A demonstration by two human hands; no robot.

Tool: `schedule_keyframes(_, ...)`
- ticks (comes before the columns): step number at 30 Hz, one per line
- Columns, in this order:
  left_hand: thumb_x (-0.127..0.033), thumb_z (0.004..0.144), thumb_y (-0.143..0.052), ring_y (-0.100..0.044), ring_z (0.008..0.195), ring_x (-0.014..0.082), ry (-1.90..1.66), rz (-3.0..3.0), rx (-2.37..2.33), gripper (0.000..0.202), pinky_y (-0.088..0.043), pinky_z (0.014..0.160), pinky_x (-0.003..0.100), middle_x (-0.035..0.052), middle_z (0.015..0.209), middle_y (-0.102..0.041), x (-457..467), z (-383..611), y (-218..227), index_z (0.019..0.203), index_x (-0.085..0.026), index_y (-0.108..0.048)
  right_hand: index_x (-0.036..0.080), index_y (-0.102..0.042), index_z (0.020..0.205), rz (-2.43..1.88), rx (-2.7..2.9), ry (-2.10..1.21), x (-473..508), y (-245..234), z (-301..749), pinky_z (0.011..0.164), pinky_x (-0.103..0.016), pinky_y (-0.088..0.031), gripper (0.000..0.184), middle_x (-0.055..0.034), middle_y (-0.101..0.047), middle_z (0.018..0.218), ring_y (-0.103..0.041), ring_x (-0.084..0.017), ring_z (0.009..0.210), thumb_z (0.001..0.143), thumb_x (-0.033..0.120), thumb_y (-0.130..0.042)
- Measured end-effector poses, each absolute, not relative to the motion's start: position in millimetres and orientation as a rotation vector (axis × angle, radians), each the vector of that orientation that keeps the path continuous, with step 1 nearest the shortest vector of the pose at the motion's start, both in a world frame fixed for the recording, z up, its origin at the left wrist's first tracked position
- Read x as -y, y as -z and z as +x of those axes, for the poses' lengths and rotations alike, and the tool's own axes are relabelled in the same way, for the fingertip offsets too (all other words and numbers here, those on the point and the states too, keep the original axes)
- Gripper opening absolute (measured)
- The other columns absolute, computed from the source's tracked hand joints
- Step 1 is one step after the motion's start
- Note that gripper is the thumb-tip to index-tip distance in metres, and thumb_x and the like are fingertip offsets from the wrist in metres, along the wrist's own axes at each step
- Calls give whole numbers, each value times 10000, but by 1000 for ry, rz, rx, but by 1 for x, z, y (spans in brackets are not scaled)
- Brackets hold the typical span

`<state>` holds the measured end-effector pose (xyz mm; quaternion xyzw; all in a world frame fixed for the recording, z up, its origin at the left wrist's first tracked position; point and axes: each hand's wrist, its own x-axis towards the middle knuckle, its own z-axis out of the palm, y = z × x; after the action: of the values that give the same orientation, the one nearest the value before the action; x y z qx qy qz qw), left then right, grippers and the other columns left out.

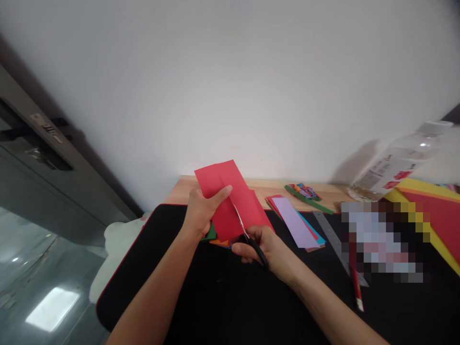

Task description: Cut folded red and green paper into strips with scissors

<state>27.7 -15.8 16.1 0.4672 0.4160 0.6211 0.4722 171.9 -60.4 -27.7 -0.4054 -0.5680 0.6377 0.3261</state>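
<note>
My left hand (203,210) grips a sheet of red paper (224,179) by its left side, thumb flat on top. In my right hand (264,247) is a pair of scissors (258,250) with black handles. Their blades lie along a cut that runs up into the red paper from its lower edge. The paper is held tilted above the black mat (215,297). Under it, green paper (211,233) and orange paper (220,243) show in part; the rest of them is hidden.
To the right lie a stack of coloured paper strips (293,223), a ruler (332,239) and a red pencil (356,287). Small colourful scraps (305,191) sit by the wall. A plastic bottle (398,163) stands near larger yellow and red sheets (438,220). One patch is pixelated.
</note>
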Motion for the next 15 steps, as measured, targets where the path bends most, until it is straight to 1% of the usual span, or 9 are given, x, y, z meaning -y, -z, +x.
schedule_keyframes(6, -275, 603, -770, -648, 656, 187, -1511, 1114, -1052, 172, -535, 624, 292, 48, 717, -703, 16, 28, -16, 651, -153, -659, 140, -596, 693, -1046, 1446, -1698, 61, 28, 172, 458, -199, -363, 415, 41, -481, 548, -439, -75, 480, 586, 504, -762)
schedule_keyframes(9, -269, 591, -776, -652, 650, 192, -1515, 1097, -1063, 177, -534, 620, 297, 48, 711, -705, 16, 29, -17, 676, -157, -669, 144, -601, 694, -1039, 1441, -1707, 61, 28, 172, 446, -199, -353, 402, 40, -489, 549, -440, -77, 475, 573, 485, -776)
schedule_keyframes(12, -269, 591, -777, -653, 650, 192, -1517, 1091, -1054, 187, -534, 621, 300, 49, 718, -707, 16, 29, -17, 705, -158, -678, 139, -604, 710, -1057, 1442, -1707, 61, 29, 173, 441, -191, -339, 393, 43, -486, 544, -436, -72, 466, 593, 476, -769)
schedule_keyframes(15, -273, 595, -776, -651, 649, 189, -1516, 1094, -1050, 184, -534, 621, 296, 49, 716, -706, 16, 29, -17, 693, -156, -674, 134, -596, 705, -1059, 1447, -1699, 62, 30, 173, 436, -185, -314, 383, 42, -492, 536, -444, -69, 459, 615, 469, -758)
